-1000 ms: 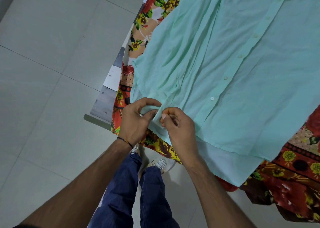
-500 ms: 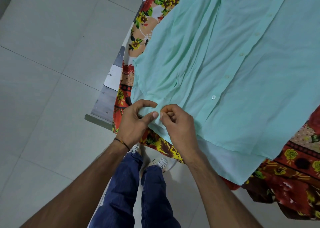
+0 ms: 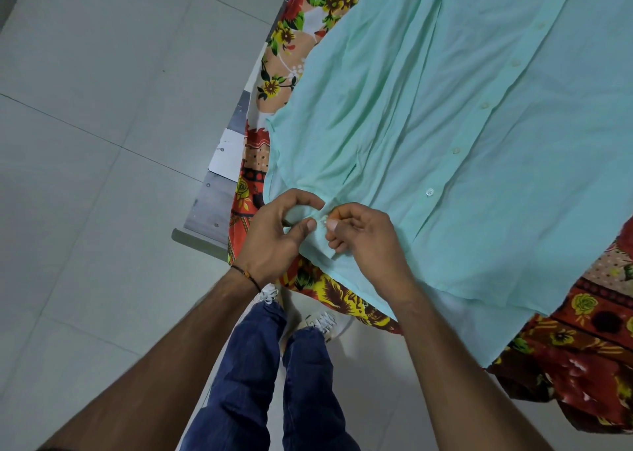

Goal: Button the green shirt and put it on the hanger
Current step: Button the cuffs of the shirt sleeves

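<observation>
Left hand (image 3: 274, 238) curled, thumb and forefinger pinching a narrow end of the green shirt (image 3: 445, 142), by the look a sleeve cuff (image 3: 320, 243). Right hand (image 3: 368, 241) just beside it, thumb tips nearly touching, fingers curled and pinching the same cuff from the other side. A small pale cuff button (image 3: 322, 223) shows between the two thumbs; whether it is through its hole cannot be told.

Shirt lies front up across the tabletop (image 3: 212, 197), on a floral cloth (image 3: 342, 300), hem hanging over the near edge. Front buttons (image 3: 429, 191) run in a line up the placket; they look fastened, though the far ones are too small to be sure.

Risks, as judged from here:
- Button is small and the fabric thin and slack. The thumbs could lose it, or push it in only halfway so it pops out again.
- Cuff is being worked right at the tabletop corner. A tug could drag the sleeve and hem off the edge and rumple the front.
- Floral cloth is loose under the shirt and may slide with it.

Around:
- Tiled floor (image 3: 102, 108) to the left.
- Person's legs in blue jeans (image 3: 246, 365) and light shoes (image 3: 322, 322) below.
- Dark thread (image 3: 247, 274) round the left wrist.
- Nothing stands between the hands and the cuff.
- No hanger in view, so that step looks to be not yet begun.
</observation>
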